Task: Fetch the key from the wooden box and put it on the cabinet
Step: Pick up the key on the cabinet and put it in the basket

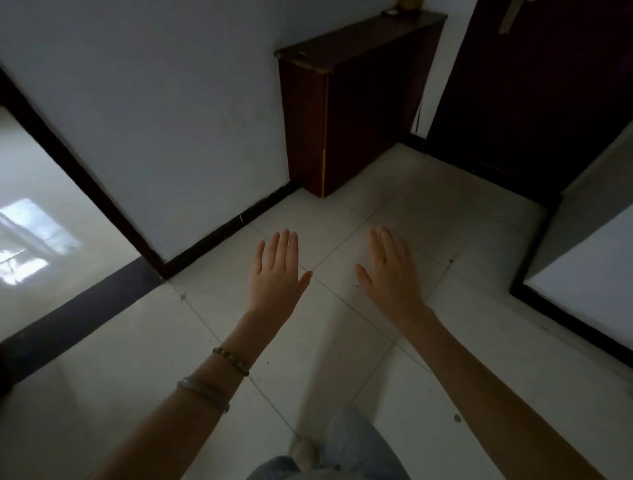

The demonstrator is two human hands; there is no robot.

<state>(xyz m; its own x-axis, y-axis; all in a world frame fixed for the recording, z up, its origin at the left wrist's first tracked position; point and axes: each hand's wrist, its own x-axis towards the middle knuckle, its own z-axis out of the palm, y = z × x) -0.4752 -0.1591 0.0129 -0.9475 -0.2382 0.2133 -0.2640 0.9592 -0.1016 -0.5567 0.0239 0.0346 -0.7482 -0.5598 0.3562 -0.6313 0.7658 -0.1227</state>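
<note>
A narrow dark red-brown cabinet (359, 102) stands against the white wall ahead. On its far end lie a small dark object (389, 13) and a yellowish thing (409, 3), cut off by the frame's top edge; I cannot tell whether either is the wooden box. No key shows. My left hand (279, 274) and my right hand (390, 270) are stretched out flat over the floor tiles, palms down, fingers extended, holding nothing. Both are well short of the cabinet. Two bracelets sit on my left wrist.
A dark door (534, 96) with a metal handle (510, 17) stands right of the cabinet. A doorway (41, 212) with a dark frame opens at the left into a bright room. Another dark-framed opening (589, 267) is at the right. My legs and a shoe show below.
</note>
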